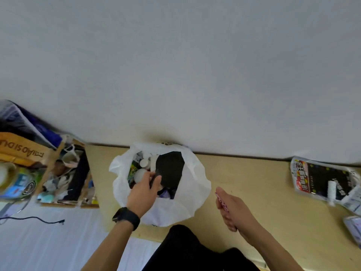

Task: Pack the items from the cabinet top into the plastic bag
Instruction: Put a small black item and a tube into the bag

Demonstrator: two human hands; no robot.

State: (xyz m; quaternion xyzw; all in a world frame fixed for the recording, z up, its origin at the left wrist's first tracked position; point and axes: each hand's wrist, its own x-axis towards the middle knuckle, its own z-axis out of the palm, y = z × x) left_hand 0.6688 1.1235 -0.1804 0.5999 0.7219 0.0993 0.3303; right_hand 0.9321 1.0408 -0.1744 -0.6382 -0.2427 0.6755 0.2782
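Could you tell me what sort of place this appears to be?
Probably a home or dorm room: a wooden cabinet top against a plain wall, cluttered storage boxes, and printed packets.

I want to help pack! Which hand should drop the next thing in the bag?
Probably the right hand: it grips a small pink item beside the plastic bag. The left hand reaches inside it.

The plastic bag was white, with a black sheet inside. The cabinet top was pale yellow wood. The slip in the right hand was pink-patterned; the packet near the right edge was black, printed red and white.
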